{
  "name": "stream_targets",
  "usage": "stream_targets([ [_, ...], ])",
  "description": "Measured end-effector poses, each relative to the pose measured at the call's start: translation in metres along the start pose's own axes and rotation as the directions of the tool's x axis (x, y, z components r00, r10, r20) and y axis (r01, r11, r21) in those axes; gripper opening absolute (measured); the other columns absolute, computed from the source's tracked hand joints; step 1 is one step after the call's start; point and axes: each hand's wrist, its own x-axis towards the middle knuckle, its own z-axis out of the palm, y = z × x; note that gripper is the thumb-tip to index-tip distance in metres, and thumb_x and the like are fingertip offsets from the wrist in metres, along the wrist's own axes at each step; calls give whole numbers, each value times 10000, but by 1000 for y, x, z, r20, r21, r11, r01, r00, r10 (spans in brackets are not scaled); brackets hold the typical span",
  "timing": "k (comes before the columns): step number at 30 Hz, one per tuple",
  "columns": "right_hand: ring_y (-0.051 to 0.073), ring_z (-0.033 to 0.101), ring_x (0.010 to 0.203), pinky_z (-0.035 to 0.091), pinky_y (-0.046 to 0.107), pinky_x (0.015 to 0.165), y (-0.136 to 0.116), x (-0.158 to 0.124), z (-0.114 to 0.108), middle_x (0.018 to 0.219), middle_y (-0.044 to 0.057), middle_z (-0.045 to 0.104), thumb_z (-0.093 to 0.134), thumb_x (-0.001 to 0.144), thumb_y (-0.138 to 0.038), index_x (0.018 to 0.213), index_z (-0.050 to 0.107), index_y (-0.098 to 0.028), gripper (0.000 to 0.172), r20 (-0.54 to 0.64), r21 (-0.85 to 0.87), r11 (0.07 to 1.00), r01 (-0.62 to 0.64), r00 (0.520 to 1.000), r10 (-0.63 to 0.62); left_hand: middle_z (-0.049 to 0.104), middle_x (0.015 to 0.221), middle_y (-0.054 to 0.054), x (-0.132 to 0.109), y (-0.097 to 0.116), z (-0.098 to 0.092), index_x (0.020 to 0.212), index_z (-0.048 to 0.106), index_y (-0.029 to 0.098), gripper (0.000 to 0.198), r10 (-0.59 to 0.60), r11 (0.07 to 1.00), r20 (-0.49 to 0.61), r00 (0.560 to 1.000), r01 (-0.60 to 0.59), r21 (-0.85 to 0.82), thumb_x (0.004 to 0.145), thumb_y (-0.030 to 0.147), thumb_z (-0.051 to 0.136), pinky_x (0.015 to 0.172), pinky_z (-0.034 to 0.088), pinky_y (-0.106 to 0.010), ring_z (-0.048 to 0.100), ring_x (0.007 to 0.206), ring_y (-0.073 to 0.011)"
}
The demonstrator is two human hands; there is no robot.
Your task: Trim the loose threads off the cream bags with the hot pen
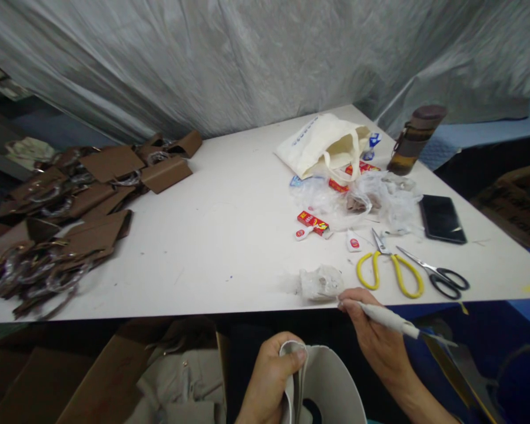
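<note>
Grey folded sheet [331, 383] is pinched by left hand [267, 380]; white-handled tool [388, 318] is gripped by right hand [375, 344], near crumpled plastic [320, 282] on table [229, 235].

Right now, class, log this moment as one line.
left hand: grips folded pale grey sheet | right hand: holds slim white-handled tool | nearby: crumpled clear plastic wad, yellow-handled scissors

Left hand [269, 377] low, thumb and fingers pinched together, right hand [373, 335] higher, fingers curled closed, wrist bent
</note>
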Motion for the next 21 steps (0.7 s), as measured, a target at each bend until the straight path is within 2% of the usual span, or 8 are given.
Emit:
stream_targets([
  [3,204,644,823,499,311,773,0,10,4,879,25,686,546,1062,-336,963,666,-236,186,42,-50,994,98,994,-96,569,585,25,1,3,-3,733,657,157,369,-15,998,20,1000,17,-65,591,389,907,560,326,-236,449,543,-108],
  [9,197,646,817,492,312,762,3,17,11,877,31,687,552,1074,-308,988,649,-223,155,113,-139,966,220,972,-205,609,582,4,13,-4,-18,739,656,158,394,-76,981,39,996,82,-178,549,369,930,526,355,-233,501,512,-116],
  [15,203,633,775,460,322,731,1,21,16,850,52,696,531,1089,-300,981,652,-182,200,167,-309,860,407,913,-372,619,573,-1,18,-9,-26,722,658,153,438,-83,980,74,994,95,-174,517,387,966,516,378,-229,517,496,-117],
  [18,208,612,765,437,329,718,-2,23,16,836,56,687,542,1083,-270,975,652,-169,184,220,-358,812,461,887,-406,632,585,-9,17,-8,-27,734,660,151,457,-84,980,91,992,99,-174,515,396,979,508,384,-228,529,500,-121],
  [21,206,603,760,434,329,723,-2,22,13,835,55,686,560,1076,-288,975,658,-169,184,211,-358,818,450,892,-399,633,592,-12,18,-7,-30,750,662,148,464,-83,979,111,990,102,-179,527,398,984,497,387,-226,531,498,-120],
])
